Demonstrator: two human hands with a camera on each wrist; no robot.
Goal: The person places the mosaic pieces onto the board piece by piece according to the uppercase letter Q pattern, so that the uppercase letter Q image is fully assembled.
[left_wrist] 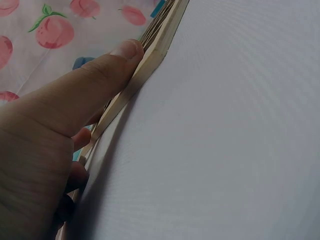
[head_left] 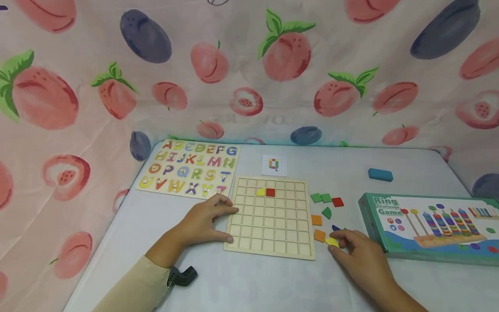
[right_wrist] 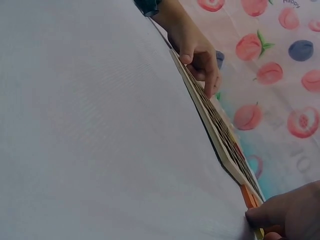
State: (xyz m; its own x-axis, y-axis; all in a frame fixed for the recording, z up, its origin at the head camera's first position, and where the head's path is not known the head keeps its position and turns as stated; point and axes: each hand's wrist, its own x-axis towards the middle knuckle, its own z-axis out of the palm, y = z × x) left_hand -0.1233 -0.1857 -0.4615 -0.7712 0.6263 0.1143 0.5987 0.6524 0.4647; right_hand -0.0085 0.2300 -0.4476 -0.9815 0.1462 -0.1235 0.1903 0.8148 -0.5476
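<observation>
A wooden grid board (head_left: 269,253) lies flat, with a yellow piece (head_left: 260,192) and a red square tile (head_left: 270,192) in its upper cells. My left hand (head_left: 204,221) rests at the board's left edge, thumb and index finger on its rim; the left wrist view shows the thumb (left_wrist: 95,75) touching that rim. Off the board's lower right corner, my right hand (head_left: 360,255) pinches a yellow piece (head_left: 332,242) between thumb and fingers. Close by lie orange squares (head_left: 319,235) and a blue piece (head_left: 335,228), partly hidden by the hand.
Green pieces (head_left: 321,198) and a red square (head_left: 338,202) lie right of the board. A pattern card (head_left: 274,165) is behind it. An alphabet puzzle board (head_left: 187,169) stands back left. A boxed ring game (head_left: 432,229) and a blue block (head_left: 380,174) occupy the right.
</observation>
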